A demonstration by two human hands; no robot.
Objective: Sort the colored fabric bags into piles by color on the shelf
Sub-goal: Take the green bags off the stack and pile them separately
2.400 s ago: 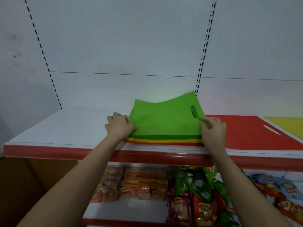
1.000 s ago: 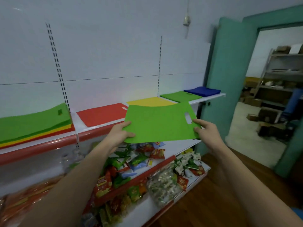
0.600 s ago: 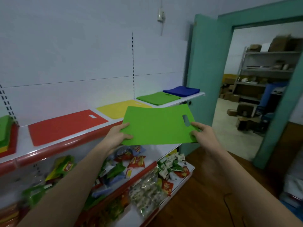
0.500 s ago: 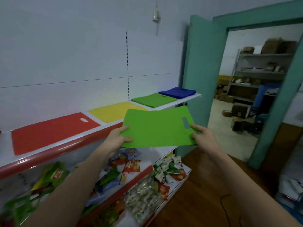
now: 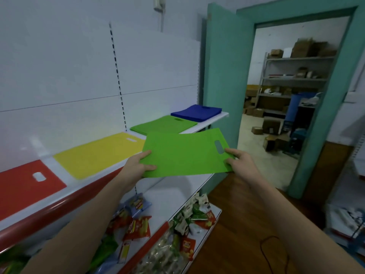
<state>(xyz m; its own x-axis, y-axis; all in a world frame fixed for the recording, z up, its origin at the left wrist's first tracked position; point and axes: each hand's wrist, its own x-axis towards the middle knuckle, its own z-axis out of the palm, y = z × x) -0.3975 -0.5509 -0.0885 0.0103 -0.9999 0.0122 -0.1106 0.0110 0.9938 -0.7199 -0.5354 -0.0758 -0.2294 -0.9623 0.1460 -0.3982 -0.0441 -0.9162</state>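
I hold a flat light-green fabric bag (image 5: 185, 153) in the air in front of the shelf. My left hand (image 5: 136, 166) pinches its left edge and my right hand (image 5: 240, 161) pinches its right edge near the handle cutout. On the white shelf (image 5: 212, 119) lie separate piles: a red bag (image 5: 25, 186) at the left, then a yellow bag (image 5: 98, 153), a green pile (image 5: 164, 125) and a blue pile (image 5: 195, 112) at the far end. The held bag hovers just in front of the green pile.
Snack packets (image 5: 158, 234) fill the lower shelves. A teal door (image 5: 223, 76) stands open at the shelf's end, leading to a storeroom with racks and boxes (image 5: 292, 80). A wooden floor (image 5: 246, 224) lies to the right.
I have lifted the green bag off the mixed stack at the left and carried it rightward along the shelf. The mixed stack has left the view; the green and blue piles are now closer.
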